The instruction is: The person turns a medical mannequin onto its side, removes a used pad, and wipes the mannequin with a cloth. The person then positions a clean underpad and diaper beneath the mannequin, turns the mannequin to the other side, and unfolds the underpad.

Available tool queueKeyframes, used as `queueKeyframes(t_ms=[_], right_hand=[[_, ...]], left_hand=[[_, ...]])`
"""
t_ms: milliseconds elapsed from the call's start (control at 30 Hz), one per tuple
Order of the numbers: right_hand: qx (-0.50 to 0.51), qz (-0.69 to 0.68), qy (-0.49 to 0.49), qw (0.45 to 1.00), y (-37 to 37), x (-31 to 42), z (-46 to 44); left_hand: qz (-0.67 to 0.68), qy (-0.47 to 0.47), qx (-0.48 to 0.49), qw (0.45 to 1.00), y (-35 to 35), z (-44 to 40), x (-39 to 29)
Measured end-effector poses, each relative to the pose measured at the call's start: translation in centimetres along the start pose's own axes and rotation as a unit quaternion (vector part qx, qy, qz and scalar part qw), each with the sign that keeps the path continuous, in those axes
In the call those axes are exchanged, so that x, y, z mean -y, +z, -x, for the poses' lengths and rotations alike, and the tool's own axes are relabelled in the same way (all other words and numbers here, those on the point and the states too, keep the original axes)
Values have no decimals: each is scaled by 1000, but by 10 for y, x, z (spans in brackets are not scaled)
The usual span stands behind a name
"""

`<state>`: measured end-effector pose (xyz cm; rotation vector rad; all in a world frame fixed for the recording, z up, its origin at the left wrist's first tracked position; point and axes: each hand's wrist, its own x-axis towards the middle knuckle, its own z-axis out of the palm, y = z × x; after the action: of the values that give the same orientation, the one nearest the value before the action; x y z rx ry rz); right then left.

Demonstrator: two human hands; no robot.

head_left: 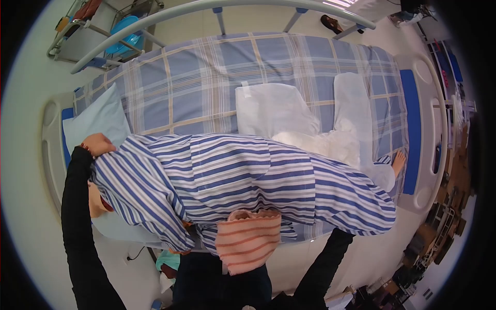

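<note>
The left hand, coming from a black sleeve, rests on the upper shoulder of a person in blue-and-white striped cotton pyjamas, who lies along the bed. Its fingers are together and slightly bent over the striped cloth; whether they pinch it I cannot tell. The right hand is hidden under the bent striped trouser leg, where its black knitted-looking sleeve disappears, so I cannot tell how its fingers stand. Just beyond the left fingers lies a pale blue soft pillow. Between the two hands, nearer the wearer, hangs a pink fabric piece with coral stripes. Beyond the right hand, across the trouser leg, white padded cloths lie on a blue-and-beige plaid sheet.
</note>
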<state>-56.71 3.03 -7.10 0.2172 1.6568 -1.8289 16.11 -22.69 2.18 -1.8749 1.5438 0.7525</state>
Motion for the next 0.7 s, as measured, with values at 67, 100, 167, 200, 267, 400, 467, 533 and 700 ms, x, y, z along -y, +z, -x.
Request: queueKeyframes(t_ms=[67,100,167,200,267,400,467,533,700], right_hand=[[9,0,-10,1000,2,8,-2],[14,-2,-15,1000,3,13,-3],[25,-4,-22,999,8,22,-6],[32,-5,-26,999,13,28,-8],[41,-9,-37,998,21,40,-10],[67,-17,-55,996,47,59,-19],[76,-23,-65,995,62,65,-25],[89,-29,-74,993,77,70,-34],[103,-34,-98,989,119,66,-63]], left_hand=[[-7,9,14,1000,3,-6,3],[-21,-2,25,999,3,-9,2],[-1,12,29,1000,5,-16,5],[1,5,33,999,6,-17,5],[-29,38,53,997,19,-50,29],[-75,89,59,991,15,-51,12],[-31,0,45,999,25,-70,7],[-26,37,-3,999,39,-88,11],[130,39,-54,989,50,-132,-1]])
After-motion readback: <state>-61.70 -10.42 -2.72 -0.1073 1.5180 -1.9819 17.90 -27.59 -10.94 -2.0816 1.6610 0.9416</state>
